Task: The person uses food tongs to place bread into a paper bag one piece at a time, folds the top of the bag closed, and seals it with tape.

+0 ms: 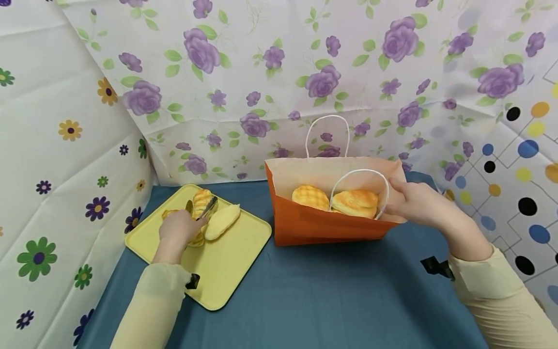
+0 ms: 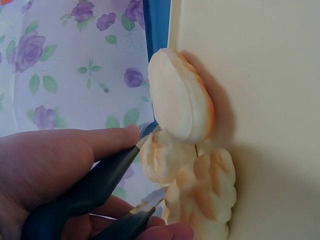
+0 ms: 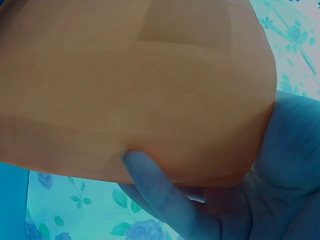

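Note:
My left hand [image 1: 179, 229] holds a pair of tongs [image 2: 82, 187] with dark handles over a yellow tray [image 1: 220, 271]. The tong tips stand about a ridged golden bread roll [image 1: 201, 199]; whether they squeeze it I cannot tell. Beside it lies a pale oval bread [image 1: 223, 222], with more bread partly hidden under the hand. My right hand [image 1: 420, 204] grips the right side of an orange paper bag [image 1: 329, 231], thumb and fingers on either side of the paper. Inside the open bag are a crosshatched bun [image 1: 310, 197] and a split golden bread [image 1: 356, 202].
White cord handles [image 1: 328, 116] arch over the bag, one standing up at the back and one across the opening. A blue cloth [image 1: 305, 295] covers the table. Flowered sheets [image 1: 244, 87] hang close behind and at the sides.

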{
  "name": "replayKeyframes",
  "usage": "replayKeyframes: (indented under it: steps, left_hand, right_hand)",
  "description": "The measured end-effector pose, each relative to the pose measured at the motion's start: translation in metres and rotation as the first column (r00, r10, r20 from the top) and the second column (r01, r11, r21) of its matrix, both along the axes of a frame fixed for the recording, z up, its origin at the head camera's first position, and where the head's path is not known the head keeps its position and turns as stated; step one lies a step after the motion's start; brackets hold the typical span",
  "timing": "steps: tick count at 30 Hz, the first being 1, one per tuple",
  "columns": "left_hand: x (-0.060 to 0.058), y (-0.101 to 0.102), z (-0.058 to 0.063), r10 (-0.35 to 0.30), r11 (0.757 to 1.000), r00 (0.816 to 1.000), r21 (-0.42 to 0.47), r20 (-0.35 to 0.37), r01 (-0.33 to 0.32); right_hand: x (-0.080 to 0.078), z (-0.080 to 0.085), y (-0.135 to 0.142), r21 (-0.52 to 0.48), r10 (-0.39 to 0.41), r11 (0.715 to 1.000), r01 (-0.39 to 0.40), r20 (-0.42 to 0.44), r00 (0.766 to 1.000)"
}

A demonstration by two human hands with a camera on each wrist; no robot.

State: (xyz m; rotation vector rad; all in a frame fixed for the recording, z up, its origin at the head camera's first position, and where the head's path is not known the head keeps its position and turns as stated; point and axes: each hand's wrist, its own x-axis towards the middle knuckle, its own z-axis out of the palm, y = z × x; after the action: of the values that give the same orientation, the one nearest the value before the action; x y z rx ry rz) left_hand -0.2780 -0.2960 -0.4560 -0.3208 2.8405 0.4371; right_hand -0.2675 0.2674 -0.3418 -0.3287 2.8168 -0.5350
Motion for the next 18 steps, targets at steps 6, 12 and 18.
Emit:
replayKeyframes:
  steps: [6,12,18]
  left_hand:
    - [-0.008,0.004,0.003,-0.003,1.000,1.000,-0.020,0.030,0.004]
    - [-0.013,0.005,0.001,-0.016,0.999,1.000,-0.040,0.027,0.017]
    - [-0.012,0.004,0.000,-0.004,1.000,1.000,-0.019,0.018,0.004]
  right_hand:
    - [-0.002,0.000,-0.001,0.012,-0.013,1.000,0.013,0.009,1.000]
    - [-0.004,0.000,0.000,0.010,-0.024,1.000,0.023,0.016,1.000]
    - [-0.005,-0.001,0.001,0.002,-0.030,1.000,0.030,0.023,0.999]
